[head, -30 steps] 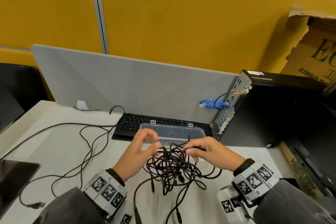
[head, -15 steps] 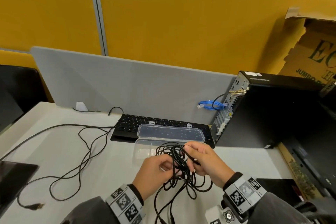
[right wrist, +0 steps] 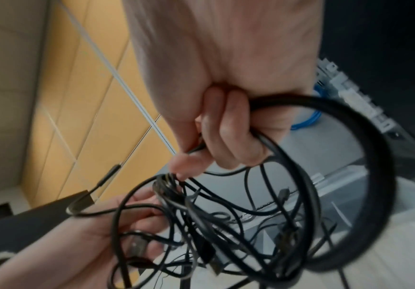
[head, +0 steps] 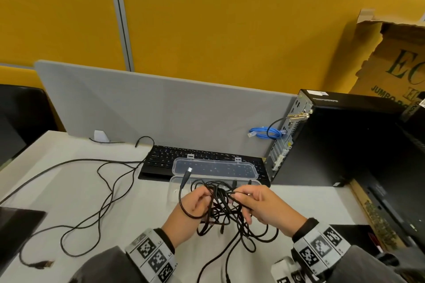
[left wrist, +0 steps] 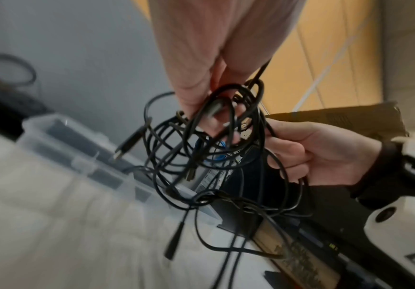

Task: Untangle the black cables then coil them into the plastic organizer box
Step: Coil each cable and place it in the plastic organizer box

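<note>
We see a black keyboard (head: 161, 158) against the grey divider panel (head: 161, 110), with a black computer tower (head: 340, 140) at its right and a blue cable (head: 264, 133) plugged into it. A torn cardboard box (head: 395, 64) leans on the yellow wall (head: 230, 18).

My head camera looks forward and down across the desk (head: 69, 190). Each wrist camera sits close, looking along my palm and up at the yellow partition (left wrist: 337, 58); all three share the tangled black cables (head: 220, 204).
</note>
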Motion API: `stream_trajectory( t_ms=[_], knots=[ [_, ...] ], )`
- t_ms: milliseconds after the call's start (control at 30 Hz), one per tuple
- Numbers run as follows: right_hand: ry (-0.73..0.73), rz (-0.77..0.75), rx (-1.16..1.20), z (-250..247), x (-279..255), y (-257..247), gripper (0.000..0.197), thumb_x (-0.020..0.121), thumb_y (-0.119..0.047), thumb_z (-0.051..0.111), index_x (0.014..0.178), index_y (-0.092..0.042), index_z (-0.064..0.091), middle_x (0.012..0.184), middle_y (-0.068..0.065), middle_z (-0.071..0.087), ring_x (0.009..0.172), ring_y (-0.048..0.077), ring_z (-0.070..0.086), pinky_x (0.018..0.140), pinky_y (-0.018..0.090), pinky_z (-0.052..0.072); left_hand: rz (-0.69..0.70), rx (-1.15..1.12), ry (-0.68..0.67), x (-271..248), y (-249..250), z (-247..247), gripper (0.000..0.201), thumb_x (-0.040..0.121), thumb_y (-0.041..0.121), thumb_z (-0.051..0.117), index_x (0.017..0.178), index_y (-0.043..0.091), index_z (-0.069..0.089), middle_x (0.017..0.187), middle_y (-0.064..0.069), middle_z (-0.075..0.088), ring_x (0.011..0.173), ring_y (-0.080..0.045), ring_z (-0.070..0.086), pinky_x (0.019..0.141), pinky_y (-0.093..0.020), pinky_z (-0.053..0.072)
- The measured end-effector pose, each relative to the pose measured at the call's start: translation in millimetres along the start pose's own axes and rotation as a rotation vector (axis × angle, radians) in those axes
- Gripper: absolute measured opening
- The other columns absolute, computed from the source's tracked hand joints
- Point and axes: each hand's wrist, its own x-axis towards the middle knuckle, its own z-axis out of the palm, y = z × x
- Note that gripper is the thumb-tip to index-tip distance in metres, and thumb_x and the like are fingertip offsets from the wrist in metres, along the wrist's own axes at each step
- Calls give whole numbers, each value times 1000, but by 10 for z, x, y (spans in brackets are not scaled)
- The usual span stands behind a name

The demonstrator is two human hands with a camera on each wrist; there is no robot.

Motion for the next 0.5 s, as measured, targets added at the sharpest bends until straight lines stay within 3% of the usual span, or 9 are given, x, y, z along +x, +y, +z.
stream_trajectory(
  t_ms=[100, 200, 267, 333, 367, 433, 500],
  knots=[
    [40, -99, -248, -29, 7, 38, 20, 98, -20, 45, 99, -19, 65, 53, -11, 56, 52, -3, 52, 62, 6, 38, 182, 255, -1, -14, -31, -102, 27, 94, 13, 49, 73, 30, 52, 66, 13, 55, 64, 0, 51, 62, -10, 38],
    [99, -200, -559, -96, 16, 76, 22, 97, -26, 45, 106, -23, 66, 77, -25, 58, 79, -4, 54, 78, 11, 41, 165, 321, 21, -3, -29, -257, 17, 86, 24, 63, 76, 37, 62, 79, 28, 63, 74, 2, 58, 66, -8, 40],
    [89, -254, -684, -148, -1, 66, 24, 98, -30, 44, 108, -25, 64, 94, -17, 59, 91, 0, 53, 85, 18, 43, 148, 333, 137, 42, -14, -438, 14, 87, 24, 60, 85, 38, 61, 85, 24, 64, 76, -5, 58, 66, -12, 43],
    [40, -301, -738, -148, -16, 34, 23, 97, -33, 43, 107, -27, 64, 96, -13, 59, 92, 2, 52, 85, 22, 43, 157, 248, 185, 92, 52, -549, 16, 88, 24, 58, 97, 37, 57, 98, 22, 63, 88, -2, 58, 75, -13, 45],
    [10, -331, -755, -117, -19, -3, 23, 97, -34, 43, 105, -27, 64, 93, -15, 56, 90, 1, 49, 85, 22, 43, 157, 200, 105, 101, 118, -532, 20, 86, 28, 59, 104, 35, 55, 104, 25, 61, 97, 4, 57, 84, -13, 44],
    [-7, -400, -742, -29, -5, -90, 20, 97, -33, 44, 100, -28, 64, 83, -21, 51, 84, -2, 45, 81, 22, 42, 107, 198, -193, 103, 197, -352, 42, 80, 39, 65, 117, 36, 47, 107, 26, 62, 106, 11, 53, 92, -10, 39],
    [83, -431, -564, -5, 8, -210, 17, 97, -27, 47, 94, -27, 64, 73, -15, 55, 71, 0, 50, 71, 20, 44, 33, 264, -459, 80, 149, -133, 46, 79, 39, 69, 118, 39, 45, 98, 20, 64, 92, 7, 58, 89, -15, 44]
  ],
)
